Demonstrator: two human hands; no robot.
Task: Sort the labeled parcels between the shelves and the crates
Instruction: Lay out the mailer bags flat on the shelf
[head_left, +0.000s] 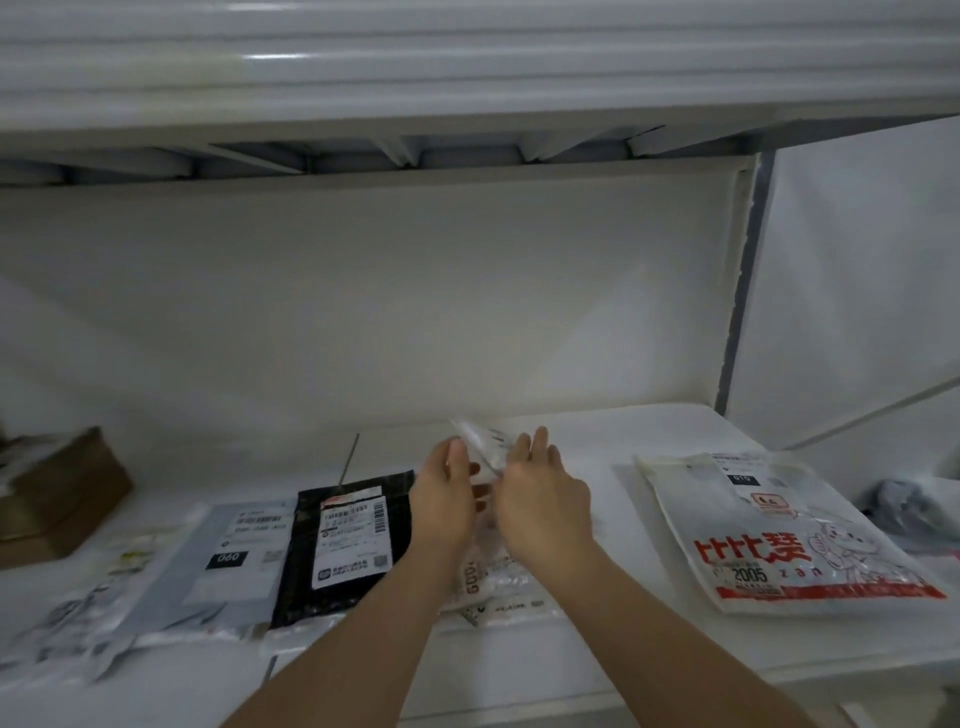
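On the white shelf (597, 431) both my hands reach forward side by side. My left hand (445, 499) and my right hand (543, 499) grip a clear plastic parcel (485, 574) between them; its far end (483, 441) is lifted off the shelf and its near end lies under my wrists. Left of it lies a black parcel (343, 545) with a white label, then a grey parcel (234, 561) tagged 060. To the right lies a white parcel (779, 535) with red print and the number 2005.
A brown cardboard box (57, 493) stands at the far left of the shelf. Crumpled clear bags (78, 613) lie at the front left. A dark grey bag (906, 506) sits at the right edge. Another shelf (467, 67) hangs close overhead, with a grey upright post (745, 280) at right.
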